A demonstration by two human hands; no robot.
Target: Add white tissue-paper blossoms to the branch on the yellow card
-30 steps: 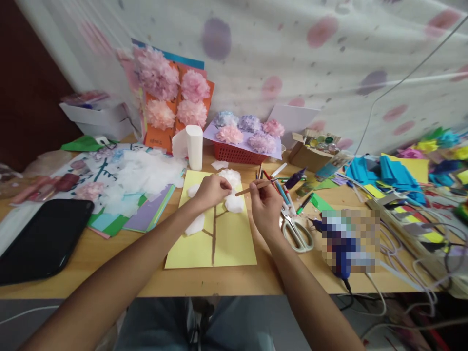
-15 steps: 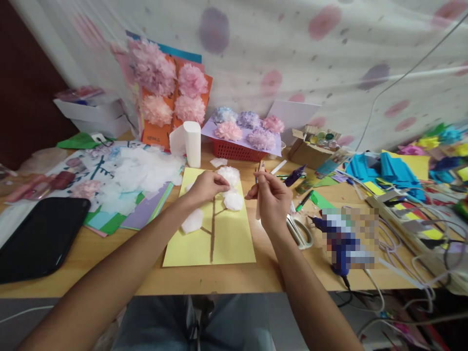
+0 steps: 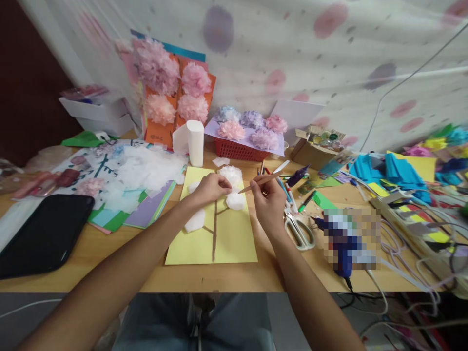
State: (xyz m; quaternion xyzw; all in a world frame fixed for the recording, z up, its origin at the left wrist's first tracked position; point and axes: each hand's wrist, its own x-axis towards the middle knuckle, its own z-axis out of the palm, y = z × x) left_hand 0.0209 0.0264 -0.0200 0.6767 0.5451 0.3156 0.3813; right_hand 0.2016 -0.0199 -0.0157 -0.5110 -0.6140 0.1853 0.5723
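Observation:
My right hand is closed on a thin brown pointed stick, its tip just above a white tissue piece. My left hand has its fingertips pinched together beside that white tissue piece; whether anything small is between them is hidden. Both hands are at a yellow sheet with a brown tree trunk and branches drawn on it. A ruffled white tissue flower sits near the sheet's top, and another white tissue piece lies at its left, partly behind my left arm.
White-handled scissors, pens and a blue glue gun lie to the right. A black tablet and white tissue are on the left. Behind stand a white bottle-like container and a red basket under paper flowers.
My right hand has swung the brown stick from upright to slanting, its tip now over the white tissue piece at the sheet. My left hand stays pinched in nearly the same spot.

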